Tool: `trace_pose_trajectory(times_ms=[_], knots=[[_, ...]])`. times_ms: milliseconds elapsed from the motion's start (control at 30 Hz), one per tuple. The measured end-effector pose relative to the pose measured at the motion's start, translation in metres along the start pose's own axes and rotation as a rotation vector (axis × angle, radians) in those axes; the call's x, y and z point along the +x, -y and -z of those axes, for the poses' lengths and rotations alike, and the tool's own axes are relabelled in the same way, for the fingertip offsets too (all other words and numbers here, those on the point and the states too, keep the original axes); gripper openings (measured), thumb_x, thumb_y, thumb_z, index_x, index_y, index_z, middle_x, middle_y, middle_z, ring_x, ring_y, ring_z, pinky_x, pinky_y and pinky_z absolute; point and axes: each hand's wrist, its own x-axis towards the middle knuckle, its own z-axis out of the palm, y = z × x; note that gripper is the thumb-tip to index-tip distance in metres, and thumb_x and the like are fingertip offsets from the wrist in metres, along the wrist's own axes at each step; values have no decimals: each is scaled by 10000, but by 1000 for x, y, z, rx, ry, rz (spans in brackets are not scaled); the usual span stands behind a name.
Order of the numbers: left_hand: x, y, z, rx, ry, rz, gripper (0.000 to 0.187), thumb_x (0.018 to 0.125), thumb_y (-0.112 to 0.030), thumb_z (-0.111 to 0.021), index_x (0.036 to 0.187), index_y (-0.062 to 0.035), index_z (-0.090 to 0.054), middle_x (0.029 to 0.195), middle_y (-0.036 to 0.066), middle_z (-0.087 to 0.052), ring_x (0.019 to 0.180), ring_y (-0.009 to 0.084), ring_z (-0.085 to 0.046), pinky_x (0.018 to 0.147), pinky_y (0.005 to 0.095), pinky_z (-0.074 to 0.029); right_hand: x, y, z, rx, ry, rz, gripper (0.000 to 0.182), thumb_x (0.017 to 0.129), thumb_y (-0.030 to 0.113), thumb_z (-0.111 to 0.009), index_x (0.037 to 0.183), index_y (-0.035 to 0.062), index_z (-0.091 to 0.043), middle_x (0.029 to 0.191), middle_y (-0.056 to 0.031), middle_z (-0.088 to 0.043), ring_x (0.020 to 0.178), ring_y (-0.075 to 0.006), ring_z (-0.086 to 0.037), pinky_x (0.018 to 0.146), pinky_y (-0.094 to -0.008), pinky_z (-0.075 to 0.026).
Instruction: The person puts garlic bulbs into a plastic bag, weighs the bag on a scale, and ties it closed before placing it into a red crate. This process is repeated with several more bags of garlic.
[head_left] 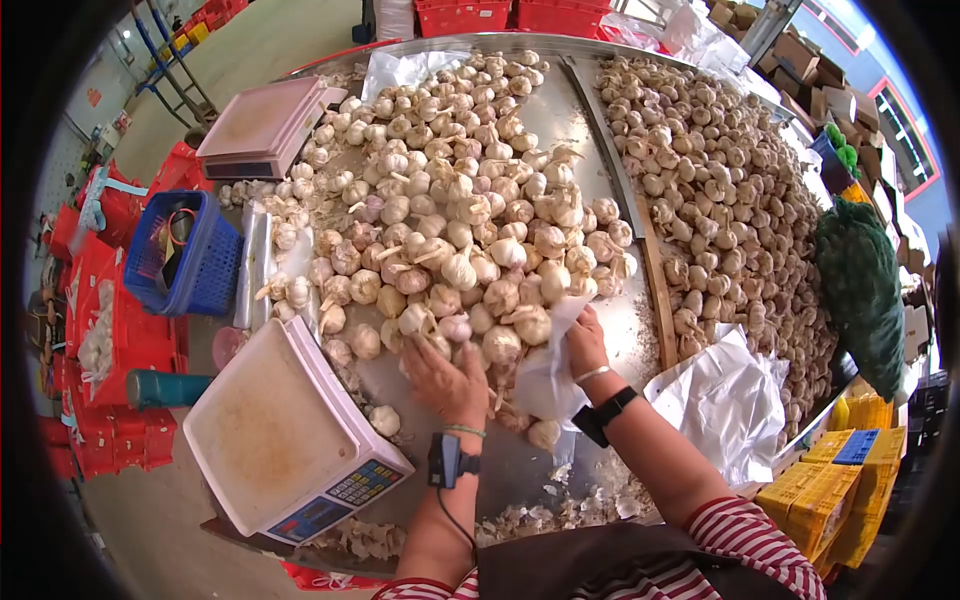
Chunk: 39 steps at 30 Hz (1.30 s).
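My left hand (446, 384) lies against the near edge of a large heap of garlic bulbs (440, 215), its fingers stretched out and apart. They touch bulbs at the front of the heap, among them a pinkish garlic bulb (455, 328). To its right, my right hand (587, 345) is closed on the edge of a thin clear plastic bag (545, 375). The bag hangs down beside the front bulbs, and I cannot make out whether anything is in it. A dark band and a light bracelet circle my right wrist.
A scale (270, 430) stands at the near left, another scale (265, 125) farther back. A metal and wood divider (610, 150) separates a second garlic heap (710, 190). Crumpled plastic (720, 395) lies right, a blue basket (185, 255) left. Garlic skins (590, 500) litter the front edge.
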Motion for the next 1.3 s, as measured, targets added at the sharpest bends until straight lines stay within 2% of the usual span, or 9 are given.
trace_pose_trajectory(times_ms=[167,233,567,700,767,867,1000,1133,1300], knots=[[3,8,17,-49,130,-10,730,839,-404,-595,1343,55,-331,1389,250,-335,1314,401,-292,1068,518,-246,11,58,28,256,294,-621,165,831,179,-599,795,22,-636,708,8,-540,660,-92,-504,594,-240,-392],[7,7,43,-77,222,-66,704,831,-407,-608,1318,49,-382,1368,240,-370,1307,396,-299,1066,507,-248,5,71,58,-35,413,-151,228,868,157,-591,1017,-7,-643,840,-20,-638,688,-69,-564,596,-210,-440],[-53,-94,119,-995,663,-270,374,874,-253,-645,1131,6,-561,936,88,-617,887,188,-594,787,303,-482,-72,199,117,3,571,-148,121,904,86,-583,966,-7,-630,782,20,-611,705,-56,-570,637,-218,-462],[-71,-83,146,-1157,754,167,269,935,-184,-536,1149,-23,-558,982,67,-612,909,167,-600,774,315,-517,-65,201,141,479,514,-214,273,951,270,-529,1014,18,-616,954,-44,-637,811,-91,-574,704,-242,-466],[-79,-85,160,-1711,648,572,327,950,-257,-507,1167,-14,-529,1041,96,-602,935,207,-612,800,361,-532,-61,159,146,342,616,-295,465,964,437,-441,1071,18,-612,1000,-75,-643,845,-139,-588,744,-267,-476],[-100,-94,184,-1596,617,619,298,955,-313,-481,1102,-65,-556,996,64,-611,889,194,-608,789,351,-511,-93,131,142,491,1060,-523,802,886,690,-301,1172,-5,-581,1087,-121,-628,1008,-233,-586,880,-334,-465],[-131,-85,189,-1360,503,602,378,971,-350,-444,1163,-35,-525,1047,81,-600,912,196,-605,805,351,-506,-145,143,128,1082,1281,-796,429,903,379,-581,1108,3,-616,1033,-75,-651,950,-146,-605,854,-299,-479],[-159,-76,206,-1112,214,498,438,986,-356,-407,1198,15,-505,1072,101,-602,910,196,-607,804,336,-508,-143,138,125,1011,1129,-754,87,842,79,-659,919,42,-672,859,-13,-679,744,-96,-633,695,-233,-511],[-196,-37,206,-968,90,614,444,984,-366,-404,1105,21,-583,996,91,-636,853,174,-611,778,333,-515,-127,137,132,787,981,-646,88,860,116,-622,908,45,-641,836,-9,-650,758,-93,-597,678,-248,-478]])
